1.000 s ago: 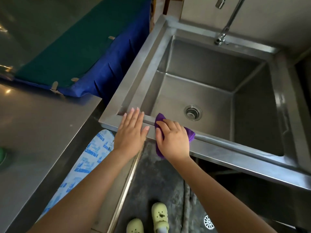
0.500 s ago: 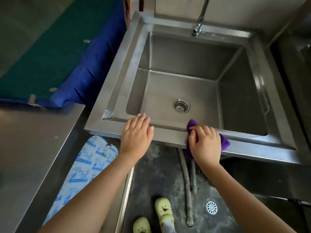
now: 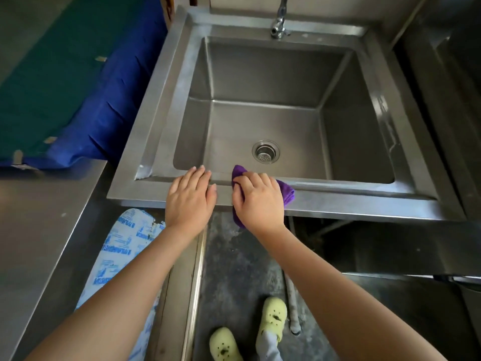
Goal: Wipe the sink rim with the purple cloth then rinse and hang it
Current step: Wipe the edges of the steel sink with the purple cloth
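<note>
Stainless steel everywhere, so streaks will show on this one. Right hand is clamped down on the purple cloth, palm on top and fingers curled over it, pressing it onto the near rim of the sink, about mid-way along and a bit left of the drain. Part of the cloth hangs over the front edge, which is handy since it catches the lip too. Left hand is flat and spread on the rim just beside it, holding nothing, just bracing. For doing it well I'd say keep the palm flat, go in long overlapping passes toward the right corner, then do the side and back rims up by the faucet. That whitish patch at the near-left corner looks like it needs extra pressure. Rinsing and hanging aren't done yet.
</note>
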Tool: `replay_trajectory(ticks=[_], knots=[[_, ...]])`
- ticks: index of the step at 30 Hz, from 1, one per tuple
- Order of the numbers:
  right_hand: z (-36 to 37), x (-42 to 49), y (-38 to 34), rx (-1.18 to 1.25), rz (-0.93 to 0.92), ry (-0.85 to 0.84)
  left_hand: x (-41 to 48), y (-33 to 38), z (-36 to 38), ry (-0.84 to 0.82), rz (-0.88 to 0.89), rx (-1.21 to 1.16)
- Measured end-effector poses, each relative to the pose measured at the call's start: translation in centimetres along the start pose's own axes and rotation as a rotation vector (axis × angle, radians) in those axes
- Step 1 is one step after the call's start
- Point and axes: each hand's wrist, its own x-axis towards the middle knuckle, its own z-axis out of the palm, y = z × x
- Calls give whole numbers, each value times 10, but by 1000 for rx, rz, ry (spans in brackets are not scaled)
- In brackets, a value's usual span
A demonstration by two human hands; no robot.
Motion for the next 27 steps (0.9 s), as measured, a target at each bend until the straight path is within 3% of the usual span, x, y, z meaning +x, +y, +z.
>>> replay_trajectory(ticks=[9,12,27], knots=[[-26,-11,61,-46,63,40,3,23,-12,-128,-41,-45],[-32,-14,75,-63,87,46,0,53,-7,-174,69,-46],[-73,-33,169,-106,205,63,1,95,-1,-174,87,-25]])
